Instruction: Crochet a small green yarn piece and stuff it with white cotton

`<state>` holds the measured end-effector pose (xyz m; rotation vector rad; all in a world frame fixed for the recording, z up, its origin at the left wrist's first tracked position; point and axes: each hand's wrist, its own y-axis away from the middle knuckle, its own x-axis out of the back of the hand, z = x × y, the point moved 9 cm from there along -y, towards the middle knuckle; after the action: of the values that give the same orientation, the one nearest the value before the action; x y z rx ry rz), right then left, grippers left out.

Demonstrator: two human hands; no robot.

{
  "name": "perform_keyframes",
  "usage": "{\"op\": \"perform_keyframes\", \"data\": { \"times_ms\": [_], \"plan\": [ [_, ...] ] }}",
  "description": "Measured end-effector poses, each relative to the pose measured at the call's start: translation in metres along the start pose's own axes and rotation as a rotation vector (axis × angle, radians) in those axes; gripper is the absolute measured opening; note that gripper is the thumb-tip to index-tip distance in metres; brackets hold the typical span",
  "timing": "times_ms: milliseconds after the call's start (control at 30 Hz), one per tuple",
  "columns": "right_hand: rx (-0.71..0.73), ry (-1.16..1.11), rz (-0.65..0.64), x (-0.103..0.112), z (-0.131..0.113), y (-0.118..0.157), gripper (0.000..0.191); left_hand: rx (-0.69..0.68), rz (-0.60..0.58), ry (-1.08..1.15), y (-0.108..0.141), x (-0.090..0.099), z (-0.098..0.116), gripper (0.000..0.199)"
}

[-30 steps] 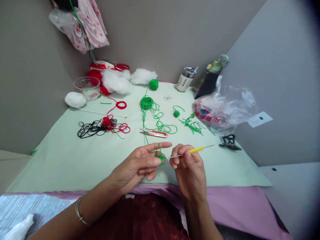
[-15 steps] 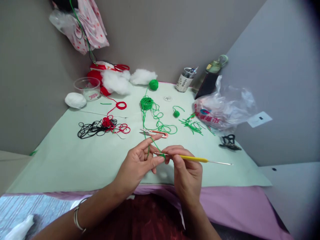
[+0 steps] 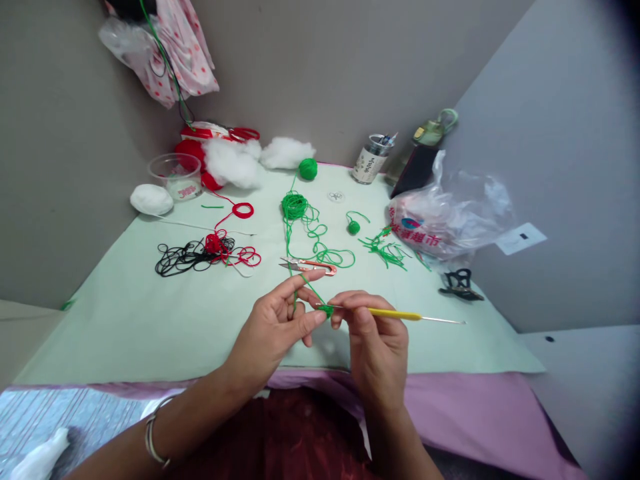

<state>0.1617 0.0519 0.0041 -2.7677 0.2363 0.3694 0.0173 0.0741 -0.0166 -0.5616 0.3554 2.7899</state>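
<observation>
My left hand point(image 3: 280, 320) pinches a small green crochet piece point(image 3: 327, 311) between thumb and fingers, with green yarn running up over its raised index finger. My right hand point(image 3: 377, 340) is closed around a crochet hook point(image 3: 395, 313) with a yellow grip. The hook's left tip is at the crochet piece; its other thin metal end points right. Just beyond my left fingers lie orange-handled thread snips point(image 3: 313, 267). Past them, a loose heap of green yarn point(image 3: 295, 207) trails toward my left hand.
At the left lie tangled black yarn point(image 3: 183, 259), red yarn point(image 3: 215, 243) and a clear tub point(image 3: 183, 179). White stuffing point(image 3: 233, 163) sits at the back. To the right are green yarn scraps point(image 3: 385, 252), a plastic bag point(image 3: 445, 213), a black clip point(image 3: 460, 285) and a pen holder point(image 3: 370, 160).
My right hand has shifted slightly right, drawing the hook back so its tip sits closer to the green crochet piece. My left hand has stayed nearly still.
</observation>
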Motion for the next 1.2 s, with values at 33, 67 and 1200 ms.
{"op": "perform_keyframes", "data": {
  "times_ms": [33, 67, 1200],
  "plan": [
    [-0.003, -0.009, 0.007, 0.0, -0.001, 0.0, 0.015, 0.0, -0.007, 0.007, 0.0, -0.001, 0.0, 0.055],
    [-0.009, -0.024, 0.015, 0.0, -0.001, 0.0, 0.015, 0.002, -0.016, 0.017, 0.0, -0.002, 0.001, 0.053],
    [0.19, 0.262, -0.006, -0.011, -0.022, 0.003, 0.02, 0.057, -0.038, 0.102, 0.001, -0.005, -0.004, 0.043]
  ]
}}
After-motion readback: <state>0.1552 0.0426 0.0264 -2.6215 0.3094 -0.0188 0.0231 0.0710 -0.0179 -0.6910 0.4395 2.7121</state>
